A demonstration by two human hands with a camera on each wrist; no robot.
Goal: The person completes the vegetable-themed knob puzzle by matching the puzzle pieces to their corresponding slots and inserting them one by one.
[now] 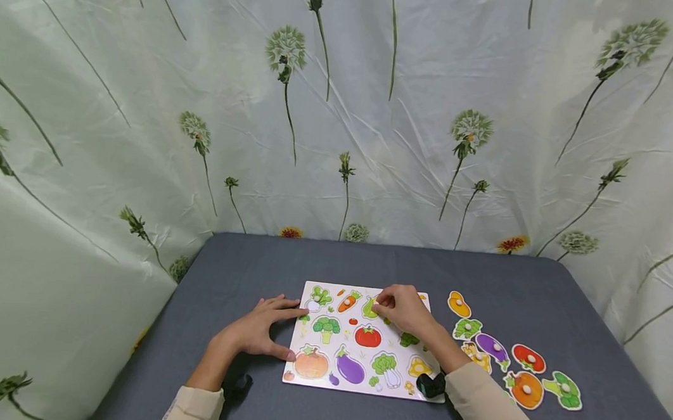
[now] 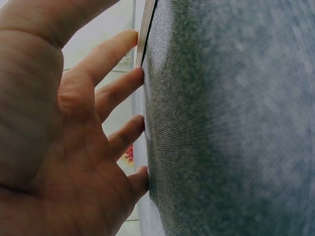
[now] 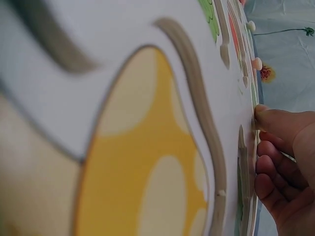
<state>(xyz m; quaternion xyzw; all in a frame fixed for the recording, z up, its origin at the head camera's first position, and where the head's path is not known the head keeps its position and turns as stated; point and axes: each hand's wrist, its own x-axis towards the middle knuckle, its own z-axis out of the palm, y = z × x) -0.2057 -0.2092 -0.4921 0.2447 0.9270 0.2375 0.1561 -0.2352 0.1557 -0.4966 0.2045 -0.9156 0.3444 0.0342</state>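
Observation:
A white puzzle board (image 1: 367, 388) with printed vegetables lies in the middle of the table. My right hand (image 1: 405, 309) is over its upper right part, thumb and fingertips pinching at a green gourd-shaped piece (image 1: 369, 308); the fingers hide part of that piece. From the right wrist, the hand (image 3: 283, 157) is at the board's far side, thumb and index finger together. My left hand (image 1: 262, 326) rests with spread fingers against the board's left edge. In the left wrist view, that hand's (image 2: 88, 128) fingertips touch the board edge and the cloth. A turnip piece (image 1: 317, 300) and a carrot piece (image 1: 347, 302) sit in the top row.
Loose knobbed pieces lie right of the board, among them a yellow one (image 1: 460, 304), a purple eggplant (image 1: 493, 349), a red tomato (image 1: 528, 359), an orange pumpkin (image 1: 524, 390) and a green broccoli (image 1: 565, 391). A flowered curtain (image 1: 408, 144) hangs behind the grey table (image 1: 254, 263).

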